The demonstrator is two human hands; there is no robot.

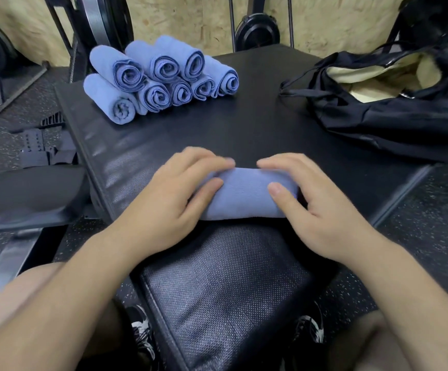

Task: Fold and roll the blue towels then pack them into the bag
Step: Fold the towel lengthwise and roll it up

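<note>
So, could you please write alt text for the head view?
The left hand and the right hand grip a rolled blue towel on a black padded bench. Behind, a stack of rolled towels sits left and an open black bag right.

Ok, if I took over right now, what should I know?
Left grip and right grip: both curled round the towel roll at the near edge of the black pad.
Rolled towel stack: far left on the pad.
Bag: far right, open, no towel showing inside.
Done: stack rolled; this one looks nearly rolled.
Left: finish it, then pack every roll into the bag.
</note>
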